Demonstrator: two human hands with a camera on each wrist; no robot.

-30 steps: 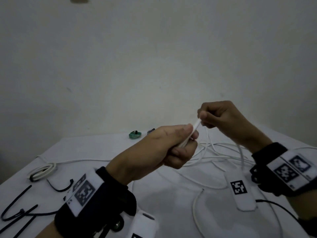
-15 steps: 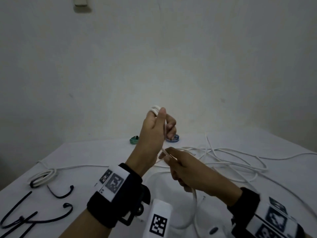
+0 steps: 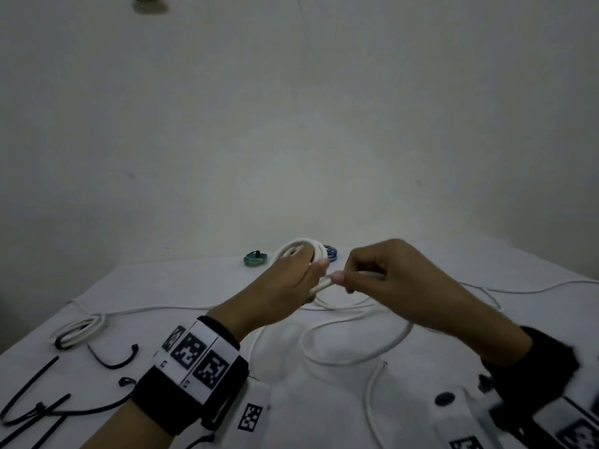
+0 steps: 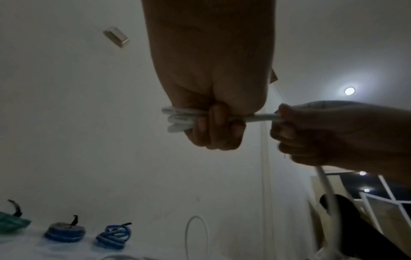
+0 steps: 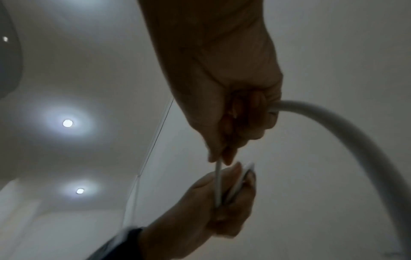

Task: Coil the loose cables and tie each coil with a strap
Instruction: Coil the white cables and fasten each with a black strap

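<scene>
Mid-frame, my left hand (image 3: 291,280) gripped the white coil (image 3: 299,249), loops poking up behind the knuckles. My right hand (image 3: 372,277) pinched the cable (image 3: 366,351) just beside it. I judged each new loop needed matching size, no twist, tail trailing lower right.

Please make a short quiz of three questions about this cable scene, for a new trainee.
1. True or false: the left hand grips white cable loops.
2. What does the right hand pinch?
A. a black strap
B. the white cable
C. nothing
3. Fill in: the green coil lies at the table's ____ edge.

Key: 1 true; 2 B; 3 far.
</scene>
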